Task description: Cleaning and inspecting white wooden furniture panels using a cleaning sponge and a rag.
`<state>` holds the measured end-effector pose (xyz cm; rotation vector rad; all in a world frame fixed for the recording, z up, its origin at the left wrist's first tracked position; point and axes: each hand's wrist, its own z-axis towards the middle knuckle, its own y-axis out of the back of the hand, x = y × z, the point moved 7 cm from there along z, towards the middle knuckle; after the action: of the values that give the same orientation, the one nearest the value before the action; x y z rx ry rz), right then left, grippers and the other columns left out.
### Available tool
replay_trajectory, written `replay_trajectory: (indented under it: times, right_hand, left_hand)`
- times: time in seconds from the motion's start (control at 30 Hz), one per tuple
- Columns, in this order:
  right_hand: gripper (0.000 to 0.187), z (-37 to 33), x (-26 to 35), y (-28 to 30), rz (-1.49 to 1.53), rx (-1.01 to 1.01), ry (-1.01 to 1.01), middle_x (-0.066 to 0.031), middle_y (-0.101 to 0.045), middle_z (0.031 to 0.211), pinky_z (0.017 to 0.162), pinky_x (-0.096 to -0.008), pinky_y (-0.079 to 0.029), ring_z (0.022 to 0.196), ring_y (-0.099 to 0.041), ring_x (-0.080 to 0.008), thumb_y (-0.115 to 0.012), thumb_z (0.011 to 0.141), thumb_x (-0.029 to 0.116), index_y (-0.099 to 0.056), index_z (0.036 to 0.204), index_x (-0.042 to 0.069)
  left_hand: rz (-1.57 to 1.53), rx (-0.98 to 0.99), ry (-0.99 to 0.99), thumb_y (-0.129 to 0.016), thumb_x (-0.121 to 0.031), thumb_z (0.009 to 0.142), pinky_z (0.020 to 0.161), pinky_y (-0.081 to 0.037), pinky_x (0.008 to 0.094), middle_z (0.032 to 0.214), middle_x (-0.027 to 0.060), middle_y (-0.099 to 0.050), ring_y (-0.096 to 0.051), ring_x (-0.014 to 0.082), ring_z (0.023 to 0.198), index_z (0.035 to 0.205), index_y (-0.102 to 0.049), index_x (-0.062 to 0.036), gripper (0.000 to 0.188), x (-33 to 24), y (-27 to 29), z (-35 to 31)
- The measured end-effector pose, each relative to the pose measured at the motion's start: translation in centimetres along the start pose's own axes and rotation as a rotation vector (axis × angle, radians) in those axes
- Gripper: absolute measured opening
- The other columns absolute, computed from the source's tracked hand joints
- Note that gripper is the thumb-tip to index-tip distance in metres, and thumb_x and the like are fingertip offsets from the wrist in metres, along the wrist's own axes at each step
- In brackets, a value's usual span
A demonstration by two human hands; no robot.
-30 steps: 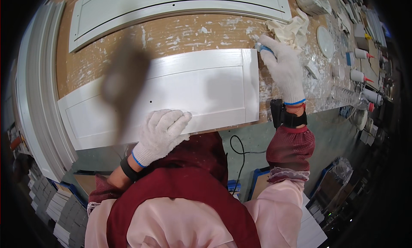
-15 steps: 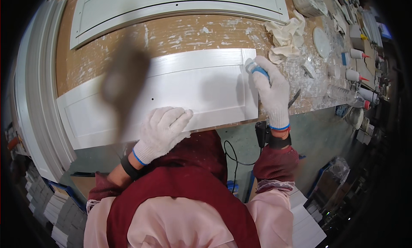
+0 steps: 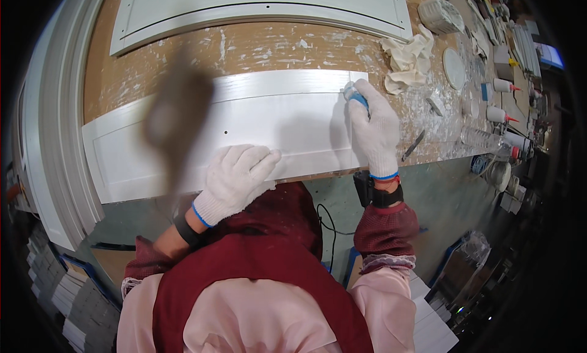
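A white framed panel (image 3: 183, 108) lies on the table in front of me. My left hand (image 3: 237, 176), in a white knit glove, lies on its near edge, fingers stretched out and close together. At the panel's right end my gloved right hand (image 3: 374, 121) is closed on a small blue tool (image 3: 357, 97) with a pale, see-through end. That end is at the far right corner of the panel; the fingers hide the rest, and its kind cannot be made out. A small knife (image 3: 413, 144) lies on the table just right of this hand.
Another white panel (image 3: 263, 9) lies farther back. Long white boards (image 3: 58, 121) stand along the left. To the right are a crumpled cloth (image 3: 408, 62), a round lid (image 3: 454, 69), a plastic tub (image 3: 440, 15) and red-tipped bottles (image 3: 496, 114). A dark blur (image 3: 177, 114) covers part of the view.
My right hand has moved a little left with the blue tool, over the panel's right end. My left hand stays on the near edge. The whole view has shifted slightly.
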<state>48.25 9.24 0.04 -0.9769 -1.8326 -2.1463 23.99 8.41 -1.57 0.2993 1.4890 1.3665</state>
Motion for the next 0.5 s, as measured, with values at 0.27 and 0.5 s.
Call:
replay_trajectory:
  times: [0.27, 0.5]
  right_hand:
    - [0.026, 0.24, -0.28, -0.75, -0.117, -0.014, -0.002, -0.0163, -0.064, 0.09, 0.076, -0.0439, -0.048, 0.085, -0.062, -0.0356, -0.056, 0.086, 0.02, -0.062, 0.11, 0.012]
    - [0.024, -0.13, -0.18, -0.53, -0.105, -0.085, 0.036, -0.0162, -0.064, 0.089, 0.075, -0.0447, -0.048, 0.085, -0.061, -0.0357, -0.054, 0.086, 0.021, -0.062, 0.108, 0.013]
  left_hand:
    - [-0.017, -0.002, -0.003, -0.079, -0.026, 0.06, 0.081, -0.046, 0.0382, 0.107, 0.002, -0.059, -0.058, 0.0236, 0.096, 0.115, -0.062, -0.0132, 0.059, 0.2, -0.18, -0.05]
    - [-0.012, 0.006, -0.007, -0.077, -0.027, 0.061, 0.081, -0.046, 0.0381, 0.107, 0.0022, -0.059, -0.058, 0.0237, 0.096, 0.115, -0.062, -0.0128, 0.058, 0.06, -0.08, 0.06]
